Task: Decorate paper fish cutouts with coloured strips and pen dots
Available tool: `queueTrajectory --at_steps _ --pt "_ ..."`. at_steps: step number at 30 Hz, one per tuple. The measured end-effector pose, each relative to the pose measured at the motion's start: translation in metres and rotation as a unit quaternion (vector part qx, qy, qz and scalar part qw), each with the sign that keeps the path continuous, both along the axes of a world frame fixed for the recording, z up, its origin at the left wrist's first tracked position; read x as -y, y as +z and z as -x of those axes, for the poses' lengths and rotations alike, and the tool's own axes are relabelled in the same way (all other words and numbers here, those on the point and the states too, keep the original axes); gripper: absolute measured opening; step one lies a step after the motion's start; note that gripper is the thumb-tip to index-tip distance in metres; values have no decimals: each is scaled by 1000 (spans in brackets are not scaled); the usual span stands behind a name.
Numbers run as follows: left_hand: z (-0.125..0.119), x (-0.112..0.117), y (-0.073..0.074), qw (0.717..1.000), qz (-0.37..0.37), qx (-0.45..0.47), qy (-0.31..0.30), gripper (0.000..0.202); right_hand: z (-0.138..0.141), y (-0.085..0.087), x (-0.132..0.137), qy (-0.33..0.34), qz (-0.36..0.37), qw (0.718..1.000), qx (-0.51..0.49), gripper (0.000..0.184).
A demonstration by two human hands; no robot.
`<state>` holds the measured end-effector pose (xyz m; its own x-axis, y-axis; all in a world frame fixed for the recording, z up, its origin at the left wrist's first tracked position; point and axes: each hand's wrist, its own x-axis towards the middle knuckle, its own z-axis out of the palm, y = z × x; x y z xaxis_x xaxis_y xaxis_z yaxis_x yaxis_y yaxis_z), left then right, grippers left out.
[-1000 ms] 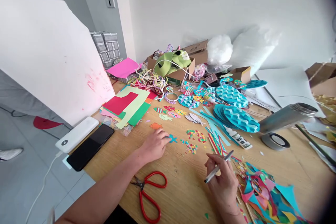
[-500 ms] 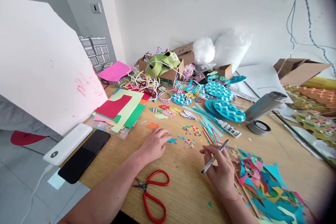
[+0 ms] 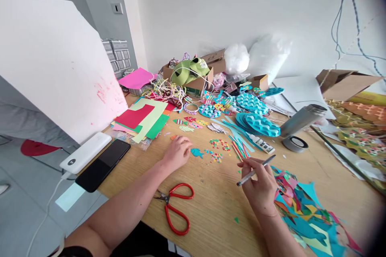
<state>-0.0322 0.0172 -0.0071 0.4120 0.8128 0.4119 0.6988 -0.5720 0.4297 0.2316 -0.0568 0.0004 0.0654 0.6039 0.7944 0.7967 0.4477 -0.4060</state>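
My left hand (image 3: 178,151) rests low over the table, fingers loosely bent and a little apart; I see nothing held in it. It covers most of an orange paper fish (image 3: 173,137), and a blue paper fish (image 3: 197,152) lies just right of its fingertips. My right hand (image 3: 258,184) is closed around a pen (image 3: 256,170), which slants across the fingers with its lower end to the left. Between the hands lie small coloured paper dots (image 3: 216,157). Red-handled scissors (image 3: 177,205) lie on the table near my left forearm.
Beyond are paper fish (image 3: 195,125), coloured sheets (image 3: 134,119), blue scalloped discs (image 3: 259,124), a glue bottle (image 3: 261,143) and a steel flask (image 3: 304,120). Paper scraps (image 3: 307,209) lie right of my right hand. A phone (image 3: 103,165) and power bank (image 3: 86,152) line the left edge.
My left hand has shifted slightly away from me, from beside the blue fish to over the orange one. My right hand, still with the pen, has moved slightly right. The view has shifted too.
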Motion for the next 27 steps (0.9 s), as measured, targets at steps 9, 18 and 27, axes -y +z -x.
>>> queueTrajectory --at_steps 9,18,27 --pt "-10 -3 -9 999 30 -21 31 28 -3 -1 -2 -3 -3 1000 10 14" --pt "-14 -6 -7 998 39 41 17 12 -10 -7 -4 -4 14 1000 8 13" --pt "-15 -5 0 949 199 246 9 3 -3 0 -1 26 23 999 20 16"
